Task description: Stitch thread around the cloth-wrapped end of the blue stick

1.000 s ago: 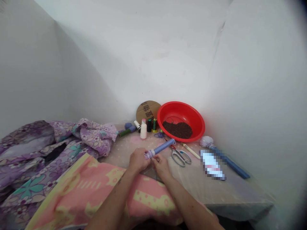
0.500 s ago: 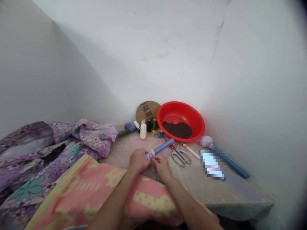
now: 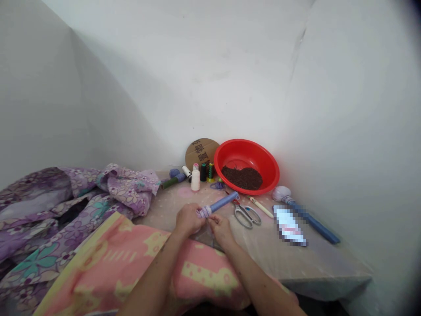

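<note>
My left hand (image 3: 190, 219) is closed round the near end of a blue-wrapped stick (image 3: 223, 201), where bunched lilac-and-white cloth (image 3: 204, 212) is gathered. The stick slants up and away to the right, with a small loop at its far tip. Just below the gathered cloth, my right hand (image 3: 221, 229) has its thumb and fingers pinched together; what lies between them is too small to make out. Grey-handled scissors (image 3: 244, 216) lie on the table right of the stick.
Behind stand a red basin (image 3: 243, 144) with dark brown grains (image 3: 243, 178), several thread spools (image 3: 195, 180) and a cardboard disc (image 3: 197, 151). To the right are a cream pen-like tool (image 3: 261, 206), a blurred-out bright object (image 3: 289, 226) and a ball-headed blue stick (image 3: 315, 224). Floral cloth (image 3: 128, 188) and pink fabric (image 3: 131, 250) lie left and front.
The view has shifted very slightly, so everything sits a little further left. Both hands keep nearly the same pose at the stick's gathered end.
</note>
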### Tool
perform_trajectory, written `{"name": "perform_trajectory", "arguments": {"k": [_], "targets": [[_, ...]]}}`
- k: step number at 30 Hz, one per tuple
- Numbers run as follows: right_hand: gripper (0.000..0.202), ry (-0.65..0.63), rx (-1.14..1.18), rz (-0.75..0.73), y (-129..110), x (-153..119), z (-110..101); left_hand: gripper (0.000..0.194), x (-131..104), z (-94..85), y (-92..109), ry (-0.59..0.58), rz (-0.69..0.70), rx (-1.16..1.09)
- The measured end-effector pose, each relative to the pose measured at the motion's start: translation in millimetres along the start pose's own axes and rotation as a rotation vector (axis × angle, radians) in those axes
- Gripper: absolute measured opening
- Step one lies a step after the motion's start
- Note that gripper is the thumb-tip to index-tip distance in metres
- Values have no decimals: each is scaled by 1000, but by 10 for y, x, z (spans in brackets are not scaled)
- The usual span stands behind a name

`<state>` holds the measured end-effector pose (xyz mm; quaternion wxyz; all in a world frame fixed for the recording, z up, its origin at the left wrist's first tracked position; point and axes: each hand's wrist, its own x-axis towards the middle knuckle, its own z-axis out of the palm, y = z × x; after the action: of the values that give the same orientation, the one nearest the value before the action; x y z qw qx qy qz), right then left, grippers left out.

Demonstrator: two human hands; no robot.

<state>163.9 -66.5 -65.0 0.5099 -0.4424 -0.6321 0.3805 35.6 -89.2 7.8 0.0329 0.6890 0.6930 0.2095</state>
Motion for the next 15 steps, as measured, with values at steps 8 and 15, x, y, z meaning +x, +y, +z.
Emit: {"name": "perform_trajectory", "arguments": {"k": [8, 15], "targets": [[15, 110, -57, -3, -37, 1, 33, 34, 5, 49, -16, 29, 17, 8], [11, 156, -44, -2, -26, 45, 78, 33, -14, 67, -18, 71, 45, -3]]}}
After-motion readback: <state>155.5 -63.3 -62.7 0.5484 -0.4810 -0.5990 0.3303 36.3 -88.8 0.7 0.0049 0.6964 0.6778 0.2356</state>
